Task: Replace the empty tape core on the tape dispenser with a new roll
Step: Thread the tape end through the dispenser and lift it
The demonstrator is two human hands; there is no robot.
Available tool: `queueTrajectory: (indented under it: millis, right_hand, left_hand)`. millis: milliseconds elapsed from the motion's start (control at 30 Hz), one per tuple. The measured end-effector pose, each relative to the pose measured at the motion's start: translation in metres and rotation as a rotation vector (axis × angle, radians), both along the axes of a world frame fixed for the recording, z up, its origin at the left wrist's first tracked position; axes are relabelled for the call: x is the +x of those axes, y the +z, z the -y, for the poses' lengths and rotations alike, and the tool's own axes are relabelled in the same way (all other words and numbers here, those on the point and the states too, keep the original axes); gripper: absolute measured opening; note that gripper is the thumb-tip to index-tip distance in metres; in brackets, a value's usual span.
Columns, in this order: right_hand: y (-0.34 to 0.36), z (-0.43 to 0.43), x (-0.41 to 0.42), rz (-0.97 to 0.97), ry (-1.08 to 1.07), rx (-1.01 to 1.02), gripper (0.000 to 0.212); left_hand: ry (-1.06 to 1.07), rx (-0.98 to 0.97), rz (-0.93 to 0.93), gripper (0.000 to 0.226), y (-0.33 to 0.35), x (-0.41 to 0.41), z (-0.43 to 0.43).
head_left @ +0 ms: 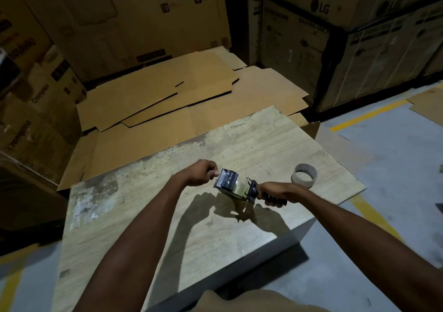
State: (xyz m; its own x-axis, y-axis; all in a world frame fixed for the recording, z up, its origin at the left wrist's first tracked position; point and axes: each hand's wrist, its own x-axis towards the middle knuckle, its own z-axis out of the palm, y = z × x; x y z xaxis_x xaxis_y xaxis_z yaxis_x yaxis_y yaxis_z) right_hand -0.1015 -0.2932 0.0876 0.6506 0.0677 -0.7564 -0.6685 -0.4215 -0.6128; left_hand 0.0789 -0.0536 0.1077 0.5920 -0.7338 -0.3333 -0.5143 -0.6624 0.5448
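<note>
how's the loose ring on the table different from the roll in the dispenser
The loose ring lies flat on the table, untouched; the roll sits mounted in the dispenser, held by the right hand. The ring is a thin, dull grey-brown wall with an open middle; the roll shows a pale, glossy yellowish band, its middle hidden by the dispenser. Both are round.

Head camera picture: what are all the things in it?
black tape dispenser holding a pale tape roll: one, black, held above the table
pale cardboard ring: one, grey-white, on the table's right side
wood-grain table: one, light grey-brown, under the hands
flat cardboard sheets: several, brown, on the floor behind the table
big cardboard boxes: many, brown, stacked at the back
left grip: one, pinches the dispenser's front end
right grip: one, grips the dispenser's handle
</note>
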Motion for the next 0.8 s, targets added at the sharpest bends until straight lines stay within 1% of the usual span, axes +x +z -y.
queueTrajectory:
  millis: [133,267,400,467,600,700,800]
  right_hand:
    - [-0.003,0.005,-0.007,0.049,0.008,0.029,0.047]
    - [-0.004,0.009,-0.011,0.081,0.031,0.005,0.063]
    - [-0.012,0.011,-0.012,0.085,0.050,-0.045,0.094]
    - [-0.013,0.010,-0.011,0.093,0.044,-0.065,0.097]
    - [-0.012,0.007,-0.008,0.104,0.035,-0.093,0.091]
    - [-0.010,0.007,-0.004,0.108,0.034,-0.134,0.104]
    - [-0.007,0.007,0.001,0.085,0.061,-0.151,0.101]
  left_hand:
    - [-0.046,-0.015,-0.035,0.020,-0.004,0.002,0.004]
    - [-0.095,-0.025,-0.088,0.020,-0.003,0.004,0.009]
    - [-0.122,-0.070,-0.152,0.018,-0.004,0.004,0.014]
    - [-0.121,-0.097,-0.170,0.017,-0.007,0.004,0.014]
    - [-0.112,-0.131,-0.160,0.015,-0.010,0.003,0.012]
    - [-0.105,-0.144,-0.149,0.014,-0.010,0.003,0.011]
    - [-0.104,-0.144,-0.129,0.015,-0.010,0.004,0.010]
